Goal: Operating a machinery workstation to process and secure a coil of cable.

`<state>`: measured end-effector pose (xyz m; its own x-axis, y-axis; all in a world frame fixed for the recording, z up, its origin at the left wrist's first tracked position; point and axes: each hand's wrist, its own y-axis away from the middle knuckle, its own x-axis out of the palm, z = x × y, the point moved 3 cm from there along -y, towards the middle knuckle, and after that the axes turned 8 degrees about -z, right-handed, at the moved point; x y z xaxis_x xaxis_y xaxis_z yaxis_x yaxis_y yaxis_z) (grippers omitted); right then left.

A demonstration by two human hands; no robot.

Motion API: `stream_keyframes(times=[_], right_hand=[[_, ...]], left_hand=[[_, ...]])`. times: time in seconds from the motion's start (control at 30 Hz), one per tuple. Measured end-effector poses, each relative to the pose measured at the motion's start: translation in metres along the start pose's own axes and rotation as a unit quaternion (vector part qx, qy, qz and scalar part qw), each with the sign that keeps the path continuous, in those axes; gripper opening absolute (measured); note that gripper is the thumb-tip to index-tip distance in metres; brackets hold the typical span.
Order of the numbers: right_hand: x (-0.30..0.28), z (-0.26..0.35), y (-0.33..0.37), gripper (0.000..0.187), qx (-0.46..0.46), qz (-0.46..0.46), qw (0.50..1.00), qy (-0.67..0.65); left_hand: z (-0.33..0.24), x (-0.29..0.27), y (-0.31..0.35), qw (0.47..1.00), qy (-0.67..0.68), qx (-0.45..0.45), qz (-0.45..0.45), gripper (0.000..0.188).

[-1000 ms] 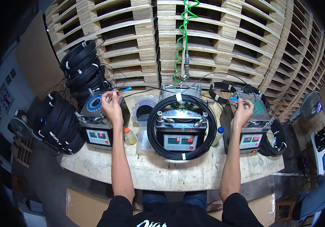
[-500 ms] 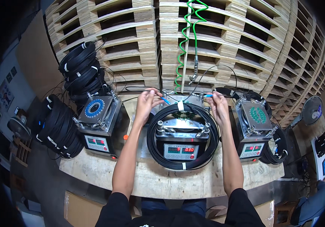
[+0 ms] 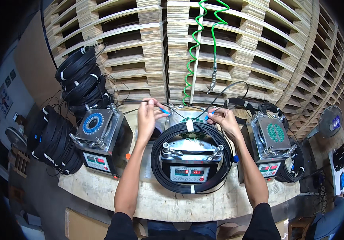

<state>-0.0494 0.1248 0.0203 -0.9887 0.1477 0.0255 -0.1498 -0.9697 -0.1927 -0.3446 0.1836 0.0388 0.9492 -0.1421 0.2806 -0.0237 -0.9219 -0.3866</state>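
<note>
My left hand (image 3: 147, 119) pinches a blue-tipped cable end (image 3: 165, 111), its tip pointing to the right. Opposite it, my right hand (image 3: 225, 121) grips another blue cable end (image 3: 207, 117) between thumb and fingers. Both ends belong to thin black cable, and a loop of it arcs up above my right hand. Below and between my hands, a large coil of black cable (image 3: 156, 162) with white ties rests around the middle bench machine (image 3: 190, 157). That machine has a lit digital panel, metal corner clamps and a green-dotted round fixture (image 3: 191, 135), partly covered by the coil.
A machine with a blue ring fixture (image 3: 93, 123) stands left, one with green holders (image 3: 275, 133) right. Stacked cable coils (image 3: 56, 140) sit far left. Green air hoses (image 3: 215, 44) hang before wooden pallets (image 3: 152, 52). An orange cap (image 3: 128, 156) lies by my left forearm.
Both hands have come lower in the view, my right hand moving left, closer to the coil. Each hand keeps its blue cable end. The view has shifted slightly.
</note>
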Motion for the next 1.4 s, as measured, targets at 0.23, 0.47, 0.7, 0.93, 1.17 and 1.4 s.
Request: stream_keyframes(times=[0.23,0.47,0.7,0.93,1.17,1.4], right_hand=[[0.012,0.010,-0.008,0.015,0.005,0.030,0.997,0.071],[0.032,0.009,-0.017,0.022,-0.037,0.015,0.989,0.144],[0.018,0.004,-0.015,0.023,-0.009,0.014,0.994,0.108],[-0.035,0.010,0.027,0.015,0.027,-0.063,0.997,0.037],[-0.090,0.000,0.034,0.038,-0.188,-0.323,0.742,0.557],[-0.120,-0.072,-0.029,0.015,-0.100,-0.316,0.787,0.521]], left_hand=[[-0.012,0.034,-0.040,0.993,-0.052,0.031,0.098,0.021],[-0.010,0.073,-0.016,0.916,-0.284,0.084,0.272,0.020],[0.008,0.089,-0.015,0.927,-0.224,0.015,0.300,0.021],[0.019,0.080,-0.018,0.944,-0.213,0.000,0.254,0.017],[0.009,0.084,-0.011,0.941,-0.237,0.034,0.240,0.018],[0.006,0.067,-0.024,0.968,-0.163,-0.028,0.191,0.024]])
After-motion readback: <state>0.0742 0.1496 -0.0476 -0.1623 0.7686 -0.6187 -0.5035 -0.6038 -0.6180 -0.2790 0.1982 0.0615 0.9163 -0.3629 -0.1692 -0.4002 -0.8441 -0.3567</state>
